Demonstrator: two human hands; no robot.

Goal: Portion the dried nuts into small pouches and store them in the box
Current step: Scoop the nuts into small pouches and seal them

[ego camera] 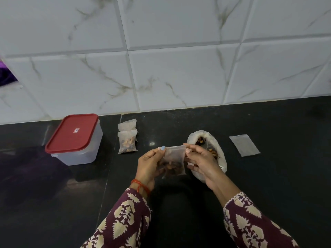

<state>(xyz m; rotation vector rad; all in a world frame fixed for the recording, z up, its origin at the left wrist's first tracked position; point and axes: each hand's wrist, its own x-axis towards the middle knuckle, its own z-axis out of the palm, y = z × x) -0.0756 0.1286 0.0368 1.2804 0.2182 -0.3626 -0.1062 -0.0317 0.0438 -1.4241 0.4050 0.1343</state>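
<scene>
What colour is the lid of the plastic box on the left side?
The lid is red, on a translucent whitish box; the head view shows it clearly.

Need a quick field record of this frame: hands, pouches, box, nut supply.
left hand: pinches top left corner of held pouch
right hand: pinches top right corner of same pouch
held pouch: holds nuts, lifted above the counter
filled pouches: two lying on counter, right of box, overlapping
empty pouch: flat on counter, far right
nut bag: open, nuts visible, behind right hand
box: red lid on, left side
pouches in box: cannot tell
</scene>
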